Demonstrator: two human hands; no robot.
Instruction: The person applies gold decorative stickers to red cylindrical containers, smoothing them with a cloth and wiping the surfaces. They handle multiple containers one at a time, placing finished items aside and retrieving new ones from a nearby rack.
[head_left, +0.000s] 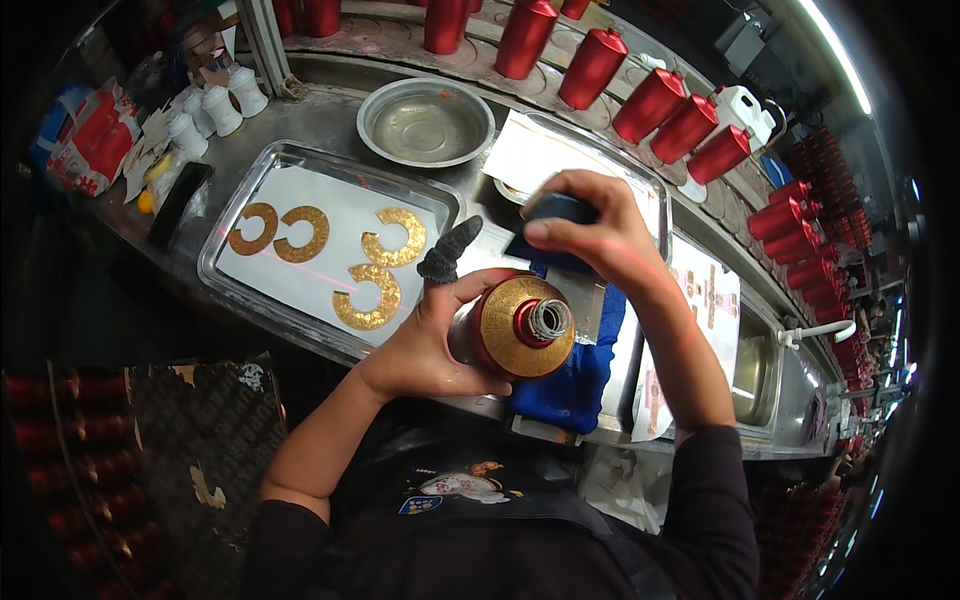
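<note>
My left hand (430, 345) is wrapped around a red bottle (490, 345) with its neck tilted up toward me. A gold ring-shaped label (500, 317) covers the bottle's shoulder around the bare threaded neck (549, 319). One raised finger of that hand wears a black finger cover (452, 249). Up and to the right of the bottle, my right hand (590, 225) grips a dark blue pad (560, 215), apart from the bottle. Left of the bottle, several gold open-ring labels (302, 235) lie on a white sheet in a metal tray (222, 232).
A metal basin (425, 122) stands behind the tray. Red bottles (594, 68) line a conveyor (480, 58) along the back. A blue cloth (565, 392) hangs at the table's front edge. To the right are printed sheets (705, 290) and a sink with a white faucet (818, 334).
</note>
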